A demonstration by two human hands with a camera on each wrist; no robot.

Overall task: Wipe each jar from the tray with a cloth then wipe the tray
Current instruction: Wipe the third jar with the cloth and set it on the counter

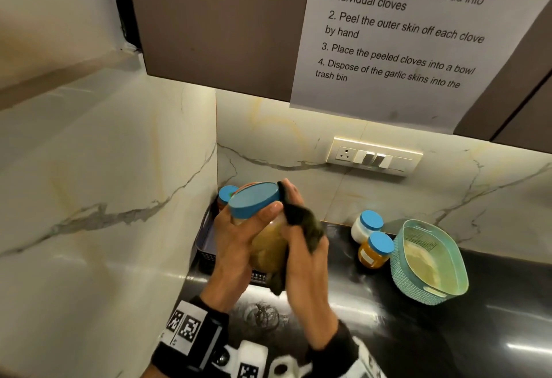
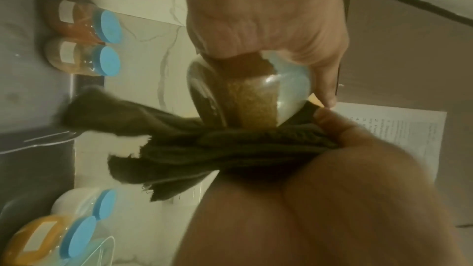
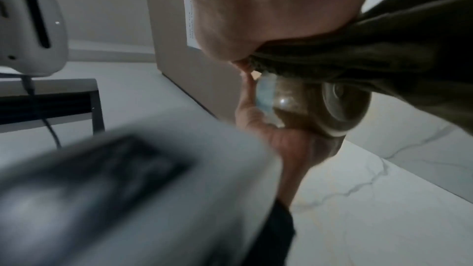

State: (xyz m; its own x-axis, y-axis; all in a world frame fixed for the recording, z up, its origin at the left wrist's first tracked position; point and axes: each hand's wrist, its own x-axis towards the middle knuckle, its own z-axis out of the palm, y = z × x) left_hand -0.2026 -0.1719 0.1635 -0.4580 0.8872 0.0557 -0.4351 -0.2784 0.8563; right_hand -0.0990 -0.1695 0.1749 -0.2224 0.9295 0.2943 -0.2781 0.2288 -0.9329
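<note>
A glass jar [image 1: 265, 246] with a blue lid [image 1: 254, 200] and brown powder inside is held tilted in the air above the dark tray [image 1: 206, 243]. My left hand [image 1: 239, 237] grips it just under the lid. My right hand [image 1: 301, 246] holds a dark olive cloth [image 1: 301, 222] wrapped against the jar's right side. In the left wrist view the cloth [image 2: 204, 149] lies under the jar [image 2: 250, 98]. In the right wrist view the cloth [image 3: 384, 52] covers part of the jar [image 3: 307, 106]. Another blue-lidded jar [image 1: 227, 194] stands in the tray; two jars [image 2: 84, 39] show there from the left wrist.
On the black counter [image 1: 448, 333] to the right stand a white jar [image 1: 366, 225] and an orange jar [image 1: 375, 250], both blue-lidded, next to a teal basket [image 1: 430, 261]. Marble walls close the corner at left and behind. A paper sheet [image 1: 403, 34] hangs on the cabinet above.
</note>
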